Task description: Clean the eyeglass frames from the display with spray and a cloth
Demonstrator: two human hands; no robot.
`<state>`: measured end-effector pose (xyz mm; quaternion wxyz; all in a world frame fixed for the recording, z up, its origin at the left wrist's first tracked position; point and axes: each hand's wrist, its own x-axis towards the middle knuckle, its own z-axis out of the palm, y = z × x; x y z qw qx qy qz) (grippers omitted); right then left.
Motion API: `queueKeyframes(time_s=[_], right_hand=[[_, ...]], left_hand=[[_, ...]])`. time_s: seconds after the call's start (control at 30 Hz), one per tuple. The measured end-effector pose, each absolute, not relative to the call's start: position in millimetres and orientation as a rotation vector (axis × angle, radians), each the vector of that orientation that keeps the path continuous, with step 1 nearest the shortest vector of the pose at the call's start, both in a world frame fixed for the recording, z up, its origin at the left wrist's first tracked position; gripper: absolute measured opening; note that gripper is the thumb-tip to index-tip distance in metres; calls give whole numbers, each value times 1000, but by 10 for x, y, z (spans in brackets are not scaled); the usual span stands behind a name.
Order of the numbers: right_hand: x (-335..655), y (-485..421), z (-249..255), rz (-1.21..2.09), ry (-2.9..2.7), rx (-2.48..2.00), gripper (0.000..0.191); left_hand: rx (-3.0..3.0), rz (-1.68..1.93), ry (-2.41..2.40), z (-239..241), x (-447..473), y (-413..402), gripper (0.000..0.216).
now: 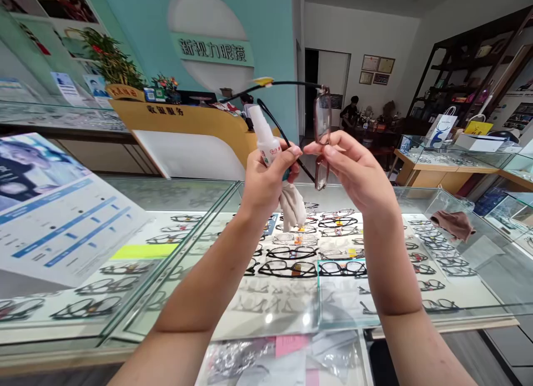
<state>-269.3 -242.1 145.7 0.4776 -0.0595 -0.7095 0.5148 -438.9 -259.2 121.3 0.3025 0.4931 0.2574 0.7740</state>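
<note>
My left hand (266,178) is closed round a small white spray bottle (263,135) and a pale cleaning cloth (292,206) that hangs below the fingers. My right hand (352,169) pinches a pair of dark-framed glasses (322,133) by the frame, held upright at chest height with the lenses stacked vertically. One temple arm runs left over the bottle and carries a yellow tag (264,81). Both hands meet above a glass display counter (291,297).
The glass counter holds several rows of spectacle frames (316,258). A brown cloth (456,224) lies on the counter at right. A printed chart (58,219) rests on the left counter. A yellow reception desk (187,125) stands behind. A person (350,113) sits at a far table.
</note>
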Motion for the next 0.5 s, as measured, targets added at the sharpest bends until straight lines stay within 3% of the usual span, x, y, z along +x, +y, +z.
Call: queueKeyframes(time_s=[0.23,0.5], right_hand=[[-2709,-2364,1459,1176,-1518,-224,35],[-2779,-2345,1434,1130,-1452,-221,35]], left_hand=[[1047,1970,810,1210,-4459,-2472,30],[1075,1874,824,1170,-4450,-2440,41]])
